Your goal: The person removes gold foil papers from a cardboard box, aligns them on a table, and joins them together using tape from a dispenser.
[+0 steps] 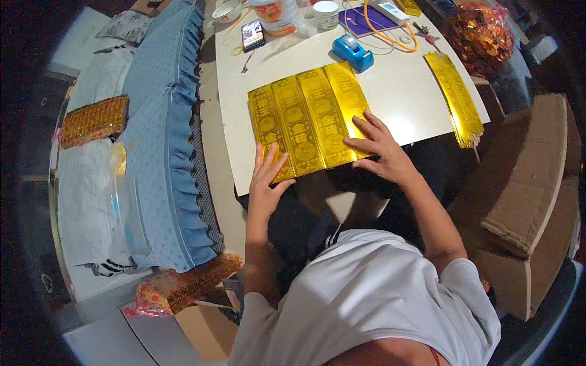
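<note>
A gold foil sheet point(311, 116), embossed and marked by lengthwise creases into several strips, lies at the near edge of the white table point(235, 122). My left hand point(267, 174) rests on its near left corner, fingers stretched out over the foil. Over the right strip, near the sheet's right edge, my right hand point(379, 149) lies with its fingers spread. Neither hand grips anything that I can see. A blue tape dispenser point(353, 53) stands just past the sheet's far right corner.
A stack of narrow gold foil strips point(455, 100) lies along the table's right edge. At the back are a phone point(253, 35), a plastic tub point(274, 17), a white jar point(325, 14) and an orange cable point(417, 39). Cardboard boxes point(525, 177) stand on the right.
</note>
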A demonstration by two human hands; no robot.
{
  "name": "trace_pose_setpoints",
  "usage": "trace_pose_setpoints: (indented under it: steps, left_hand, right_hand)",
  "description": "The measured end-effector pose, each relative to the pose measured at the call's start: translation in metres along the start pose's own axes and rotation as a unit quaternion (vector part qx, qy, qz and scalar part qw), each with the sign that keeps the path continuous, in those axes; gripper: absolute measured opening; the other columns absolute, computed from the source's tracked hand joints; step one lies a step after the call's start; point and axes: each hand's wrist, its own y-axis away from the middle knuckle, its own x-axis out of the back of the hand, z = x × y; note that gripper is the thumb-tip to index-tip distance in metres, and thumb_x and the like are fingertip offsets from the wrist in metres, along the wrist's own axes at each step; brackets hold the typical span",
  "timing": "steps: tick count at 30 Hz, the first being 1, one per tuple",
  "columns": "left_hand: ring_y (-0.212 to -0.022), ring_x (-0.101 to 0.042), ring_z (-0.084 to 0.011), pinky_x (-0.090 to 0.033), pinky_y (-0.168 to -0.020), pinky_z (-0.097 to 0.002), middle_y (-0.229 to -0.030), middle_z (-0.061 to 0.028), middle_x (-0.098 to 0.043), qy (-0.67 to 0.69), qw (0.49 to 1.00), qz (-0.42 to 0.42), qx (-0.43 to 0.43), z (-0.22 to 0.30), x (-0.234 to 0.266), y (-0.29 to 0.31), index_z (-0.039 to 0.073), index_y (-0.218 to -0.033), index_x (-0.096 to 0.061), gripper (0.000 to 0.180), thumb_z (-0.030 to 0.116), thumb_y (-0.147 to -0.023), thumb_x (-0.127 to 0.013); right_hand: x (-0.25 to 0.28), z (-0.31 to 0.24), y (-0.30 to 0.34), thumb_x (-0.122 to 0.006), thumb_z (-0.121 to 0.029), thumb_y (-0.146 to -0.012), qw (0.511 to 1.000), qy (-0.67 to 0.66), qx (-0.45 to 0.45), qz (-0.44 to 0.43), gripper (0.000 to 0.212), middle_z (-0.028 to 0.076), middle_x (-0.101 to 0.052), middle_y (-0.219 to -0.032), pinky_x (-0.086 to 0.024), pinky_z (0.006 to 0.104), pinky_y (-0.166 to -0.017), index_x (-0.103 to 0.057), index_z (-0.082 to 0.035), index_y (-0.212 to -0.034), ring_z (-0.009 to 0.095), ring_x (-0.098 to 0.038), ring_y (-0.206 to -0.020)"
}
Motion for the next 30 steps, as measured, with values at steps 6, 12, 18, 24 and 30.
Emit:
trace_pose_setpoints:
  steps: [6, 12, 18, 24, 30]
  left_hand:
    - [-0.147, -0.026, -0.0289, -0.028, -0.117, -0.0413, -0.151, -0.0074, -0.043, -0.018, 1.000, 0.005, -0.026, -0.002, 0.001, -0.003, 0.016, -0.130, -0.063, 0.068, 0.009, -0.066, -0.083]
    - [-0.144, -0.032, -0.0291, -0.032, -0.115, -0.0414, -0.150, -0.0044, -0.045, -0.090, 0.995, 0.010, -0.033, 0.015, -0.009, -0.011, 0.022, -0.128, -0.065, 0.066, 0.018, -0.066, -0.085]
    - [-0.141, -0.037, -0.0275, -0.036, -0.113, -0.0407, -0.147, -0.0038, -0.048, -0.114, 0.991, 0.030, -0.066, 0.010, -0.017, -0.011, 0.024, -0.126, -0.066, 0.063, 0.022, -0.066, -0.085]
    - [-0.138, -0.042, -0.0272, -0.038, -0.111, -0.0403, -0.143, -0.0033, -0.053, -0.108, 0.991, 0.038, -0.072, 0.011, -0.018, -0.007, 0.023, -0.123, -0.068, 0.061, 0.019, -0.065, -0.085]
    - [-0.137, -0.043, -0.0257, -0.039, -0.111, -0.0393, -0.140, -0.0030, -0.056, -0.093, 0.993, 0.041, -0.063, 0.012, -0.017, -0.006, 0.023, -0.122, -0.069, 0.060, 0.016, -0.064, -0.085]
  right_hand:
    - [0.002, 0.007, -0.004, -0.079, -0.031, -0.074, 1.000, 0.008, 0.012, -0.007, 0.055, 0.016, -0.043, -0.148, -0.031, 0.0462, -0.115, -0.065, -0.019, -0.125, 0.038, -0.030, -0.142]
    - [0.004, 0.006, -0.005, -0.077, -0.032, -0.076, 1.000, 0.005, 0.015, -0.008, 0.053, 0.015, -0.043, -0.148, -0.032, 0.0456, -0.115, -0.065, -0.019, -0.126, 0.037, -0.032, -0.142]
    - [0.006, 0.006, -0.003, -0.078, -0.030, -0.076, 1.000, -0.005, 0.006, -0.014, 0.053, 0.015, -0.044, -0.147, -0.033, 0.0435, -0.114, -0.065, -0.019, -0.126, 0.035, -0.036, -0.140]
    - [0.007, 0.005, -0.002, -0.078, -0.029, -0.076, 1.000, -0.006, 0.012, -0.012, 0.053, 0.013, -0.045, -0.147, -0.035, 0.0427, -0.113, -0.065, -0.021, -0.126, 0.033, -0.038, -0.139]
    - [0.007, 0.006, -0.002, -0.077, -0.031, -0.076, 1.000, 0.005, 0.011, -0.018, 0.053, 0.013, -0.047, -0.146, -0.037, 0.0418, -0.112, -0.065, -0.021, -0.126, 0.032, -0.041, -0.137]
